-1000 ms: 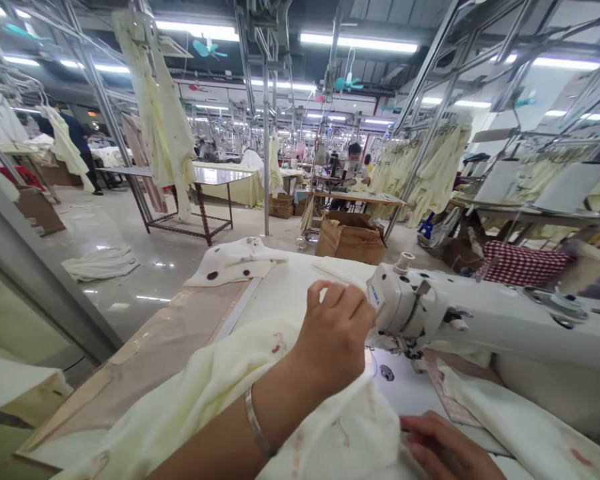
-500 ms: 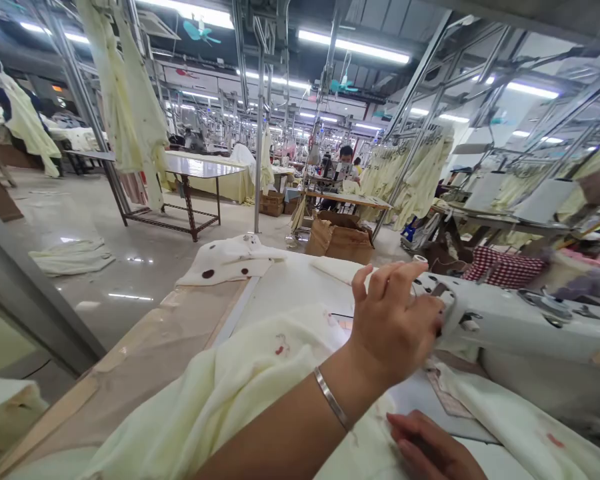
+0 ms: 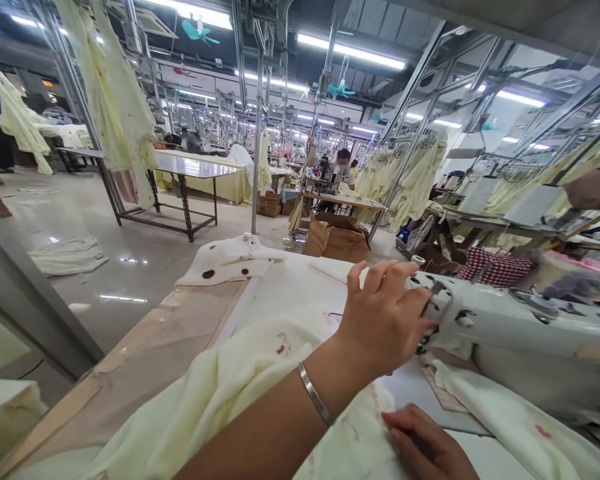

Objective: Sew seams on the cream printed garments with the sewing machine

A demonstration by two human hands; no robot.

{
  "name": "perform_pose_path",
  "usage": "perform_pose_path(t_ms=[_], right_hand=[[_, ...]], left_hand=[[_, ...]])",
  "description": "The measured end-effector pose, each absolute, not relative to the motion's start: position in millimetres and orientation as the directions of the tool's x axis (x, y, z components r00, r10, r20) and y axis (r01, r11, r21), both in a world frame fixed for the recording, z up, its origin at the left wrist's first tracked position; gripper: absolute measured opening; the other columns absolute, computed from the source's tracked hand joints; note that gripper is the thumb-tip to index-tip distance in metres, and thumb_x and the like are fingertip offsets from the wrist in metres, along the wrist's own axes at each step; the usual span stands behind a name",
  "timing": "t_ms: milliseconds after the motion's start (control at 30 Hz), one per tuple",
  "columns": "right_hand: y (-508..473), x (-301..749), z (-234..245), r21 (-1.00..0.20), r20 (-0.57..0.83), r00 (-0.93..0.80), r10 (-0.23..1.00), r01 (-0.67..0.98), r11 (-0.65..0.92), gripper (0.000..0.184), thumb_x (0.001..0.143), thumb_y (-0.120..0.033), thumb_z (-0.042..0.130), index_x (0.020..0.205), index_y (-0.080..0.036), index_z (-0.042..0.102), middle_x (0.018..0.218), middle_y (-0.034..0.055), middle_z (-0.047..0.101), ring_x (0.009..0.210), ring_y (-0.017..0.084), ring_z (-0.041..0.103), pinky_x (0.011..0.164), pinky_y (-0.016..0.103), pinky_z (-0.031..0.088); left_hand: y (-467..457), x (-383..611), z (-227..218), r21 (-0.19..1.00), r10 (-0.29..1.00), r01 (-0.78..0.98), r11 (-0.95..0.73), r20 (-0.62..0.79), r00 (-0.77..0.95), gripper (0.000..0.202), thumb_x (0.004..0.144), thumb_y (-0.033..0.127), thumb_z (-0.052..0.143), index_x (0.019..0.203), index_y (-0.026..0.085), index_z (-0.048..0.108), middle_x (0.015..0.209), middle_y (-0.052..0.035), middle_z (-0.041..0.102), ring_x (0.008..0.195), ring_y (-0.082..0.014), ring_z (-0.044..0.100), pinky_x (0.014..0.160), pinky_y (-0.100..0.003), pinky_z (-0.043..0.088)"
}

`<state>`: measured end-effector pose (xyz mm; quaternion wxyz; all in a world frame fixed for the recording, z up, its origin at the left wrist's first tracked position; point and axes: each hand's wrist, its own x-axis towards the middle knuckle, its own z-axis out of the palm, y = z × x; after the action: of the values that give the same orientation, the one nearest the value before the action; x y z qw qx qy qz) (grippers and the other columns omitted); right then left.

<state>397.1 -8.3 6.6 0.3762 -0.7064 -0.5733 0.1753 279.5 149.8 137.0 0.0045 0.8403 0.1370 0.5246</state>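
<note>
Left hand (image 3: 383,320): fingers spread and bent, held against the head of the sewing machine (image 3: 520,310); fingertips partly hidden, grip cannot be told. Right hand (image 3: 427,440): fingers slightly bent, placed at the right edge of the pale yellow cloth (image 3: 220,393); pinch cannot be told. Cloth bunched on the table, crossed by left forearm. Open room seen over the white tabletop (image 3: 285,290), bounded at far left by spotted fabric (image 3: 225,263); right side blocked by machine arm

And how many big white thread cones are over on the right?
2: a left cone and a right cone, side by side beyond the sewing machine. More may be hidden.
</note>
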Motion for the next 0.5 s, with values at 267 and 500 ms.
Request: perform_pose_path(t_ms=[267, 500], right_hand=[[-9, 395, 8, -0.731, 0.177, 0.285, 0.942, 0.679, -0.068, 0.022, 0.082, -0.043, 0.055, 0.085, -0.025, 0.068, 0.072, 0.0008, 0.059, 0.07, 0.016, 0.059, 0.067, 0.024, 0.048], [-9, 395, 6, -0.751, 0.157, 0.275, 0.949, 0.657, -0.066, 0.023, 0.081, -0.044, 0.055, 0.084, -0.024, 0.067, 0.071, 0.0007, 0.057, 0.07, 0.016, 0.058, 0.066, 0.024, 0.047]], left_hand=[[146, 282, 142, -0.035, 0.076, 0.255, -0.966, 0.907, 0.414, 0.018, 0.084, 0.017, 0.046, 0.073, 0.019, 0.061, 0.121, -0.0037, 0.054, 0.118, -0.0207, 0.038, 0.103, -0.044, 0.022], [134, 233, 117, -0.041, 0.146, 0.236, -0.971, 0.68, 0.719, 0.005, 0.075, 0.017, 0.056, 0.073, 0.016, 0.06, 0.105, -0.0095, 0.055, 0.096, -0.0245, 0.048, 0.092, -0.048, 0.03]])
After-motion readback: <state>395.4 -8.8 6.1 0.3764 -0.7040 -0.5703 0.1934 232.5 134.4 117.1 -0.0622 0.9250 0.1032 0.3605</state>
